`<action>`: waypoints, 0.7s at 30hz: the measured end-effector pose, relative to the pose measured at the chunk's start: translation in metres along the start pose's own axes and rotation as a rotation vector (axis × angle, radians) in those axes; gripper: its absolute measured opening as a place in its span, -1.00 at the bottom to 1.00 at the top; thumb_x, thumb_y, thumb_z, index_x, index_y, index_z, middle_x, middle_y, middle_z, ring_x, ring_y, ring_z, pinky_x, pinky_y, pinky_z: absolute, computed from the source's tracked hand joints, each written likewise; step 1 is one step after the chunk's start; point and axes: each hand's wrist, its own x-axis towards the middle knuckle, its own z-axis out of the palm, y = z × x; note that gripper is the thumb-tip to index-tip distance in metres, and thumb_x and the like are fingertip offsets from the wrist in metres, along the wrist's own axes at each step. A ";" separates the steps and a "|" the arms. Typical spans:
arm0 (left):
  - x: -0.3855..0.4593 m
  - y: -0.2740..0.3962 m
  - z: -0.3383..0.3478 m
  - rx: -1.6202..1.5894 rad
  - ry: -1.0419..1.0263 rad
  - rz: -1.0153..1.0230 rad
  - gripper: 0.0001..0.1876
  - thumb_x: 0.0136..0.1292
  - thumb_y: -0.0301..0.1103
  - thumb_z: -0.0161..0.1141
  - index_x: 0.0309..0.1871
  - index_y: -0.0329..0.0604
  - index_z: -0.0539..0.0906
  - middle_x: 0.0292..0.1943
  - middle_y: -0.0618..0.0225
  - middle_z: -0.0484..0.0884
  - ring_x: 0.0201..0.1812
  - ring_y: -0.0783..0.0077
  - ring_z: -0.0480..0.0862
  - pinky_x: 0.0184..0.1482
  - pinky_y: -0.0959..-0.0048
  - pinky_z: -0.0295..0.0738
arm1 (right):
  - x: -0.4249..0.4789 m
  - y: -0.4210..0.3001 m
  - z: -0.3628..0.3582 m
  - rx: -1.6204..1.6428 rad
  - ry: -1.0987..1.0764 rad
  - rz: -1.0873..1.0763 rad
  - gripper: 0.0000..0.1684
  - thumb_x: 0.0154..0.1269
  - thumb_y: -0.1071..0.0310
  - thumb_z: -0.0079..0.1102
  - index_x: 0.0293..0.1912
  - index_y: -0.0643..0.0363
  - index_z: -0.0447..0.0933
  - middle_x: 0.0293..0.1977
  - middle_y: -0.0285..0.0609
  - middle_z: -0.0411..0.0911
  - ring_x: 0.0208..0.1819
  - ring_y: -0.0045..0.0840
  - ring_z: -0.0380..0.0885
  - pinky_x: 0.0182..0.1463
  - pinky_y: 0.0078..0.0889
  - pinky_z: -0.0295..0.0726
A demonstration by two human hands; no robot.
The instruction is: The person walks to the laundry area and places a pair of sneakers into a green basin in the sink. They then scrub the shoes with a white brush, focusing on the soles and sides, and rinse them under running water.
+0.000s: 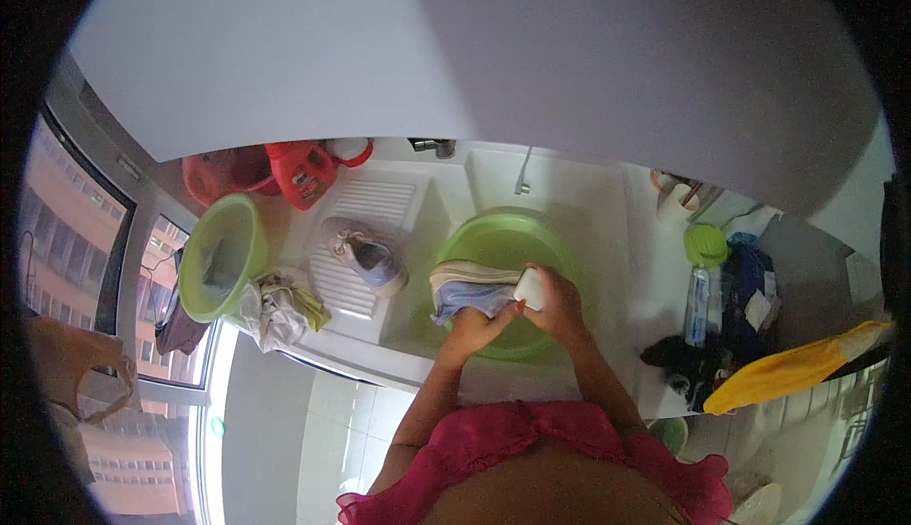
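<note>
Over a green plastic basin (509,236) in a white sink, my left hand (473,329) holds a blue and cream shoe (480,290) that lies on its side, sole away from me. My right hand (559,301) grips a small white block (529,288), perhaps soap or a brush, against the heel end of the shoe. My fingers meet near the block. The other shoe (366,258), with laces, rests on the ribbed washboard (341,290) left of the basin.
A tap (523,187) juts in behind the basin. At left are a second green basin (260,233), crumpled cloths (270,311) and a red detergent bottle (302,172). A green-capped bottle (697,301), a black cloth (680,361) and a yellow cloth (790,372) are at right.
</note>
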 end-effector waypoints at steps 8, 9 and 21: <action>-0.009 0.017 -0.006 -0.376 0.203 -0.297 -0.52 0.24 0.02 0.18 -0.03 -0.25 0.57 -0.19 0.30 0.63 -0.17 0.32 0.58 -0.05 0.40 0.44 | -0.005 -0.001 0.008 -0.018 0.195 -0.069 -0.18 -0.31 0.36 0.43 0.09 0.05 0.38 -0.08 -0.09 0.52 -0.08 -0.16 0.52 -0.03 -0.16 0.46; -0.010 0.014 -0.006 -0.424 0.275 -0.296 -0.48 0.26 0.07 0.14 0.01 -0.26 0.55 -0.15 0.30 0.62 -0.15 0.31 0.58 -0.02 0.40 0.44 | -0.006 -0.003 0.008 -0.017 0.185 -0.062 -0.18 -0.31 0.35 0.44 0.09 0.05 0.38 -0.09 -0.08 0.52 -0.08 -0.16 0.52 -0.03 -0.16 0.46; -0.001 0.024 -0.021 -1.270 0.756 -0.096 -0.31 0.27 0.33 -0.18 0.18 -0.08 0.38 0.11 0.30 0.48 0.14 0.22 0.45 0.23 0.20 0.25 | -0.012 -0.020 0.025 0.179 -0.157 -0.164 0.03 -0.03 0.02 0.39 0.33 0.19 0.09 0.01 0.10 0.39 -0.03 -0.03 0.47 -0.01 -0.12 0.48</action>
